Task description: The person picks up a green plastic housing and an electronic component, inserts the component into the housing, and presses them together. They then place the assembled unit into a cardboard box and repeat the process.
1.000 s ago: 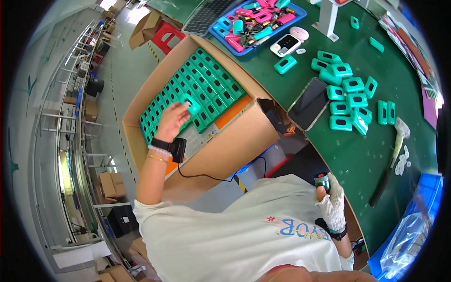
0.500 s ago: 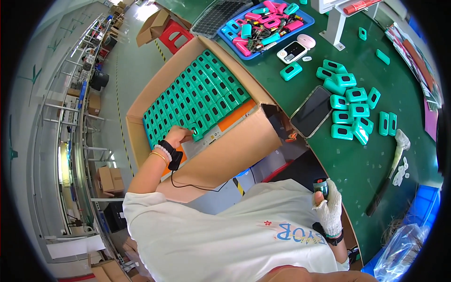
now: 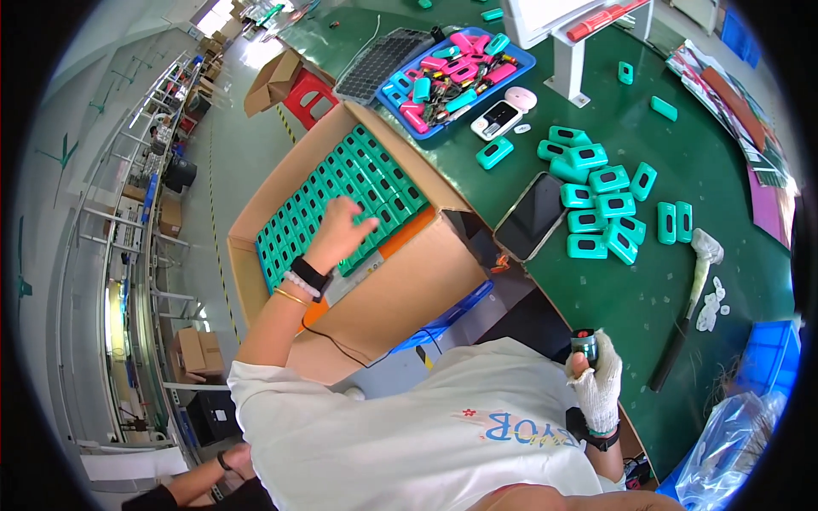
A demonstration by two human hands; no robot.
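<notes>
My left hand [image 3: 341,232] is over an open cardboard box [image 3: 409,277], thumb and fingers apart, with nothing seen in it. Below it, rows of small green cases [image 3: 328,183] with dark oval windows fill the box. A dark band with a cable sits on that wrist. My right hand [image 3: 598,387], in a white knitted glove with bare fingertips, grips a small dark cylindrical device [image 3: 584,342] with a red spot on its end, near the table edge. Loose green cases [image 3: 609,180] lie heaped on the green table [image 3: 562,294], beside a black phone [image 3: 532,216].
A blue tray [image 3: 521,70] of pink, blue and green devices stands at the back, near a white stand [image 3: 567,72]. At right are a long-handled tool [image 3: 677,341] and a blue bin [image 3: 767,358]. Another person's arm [image 3: 200,484] shows at lower left.
My left hand has lifted off a green case at the box's near edge and moved up and farther over the rows. My right hand keeps its grip. The view has shifted slightly.
</notes>
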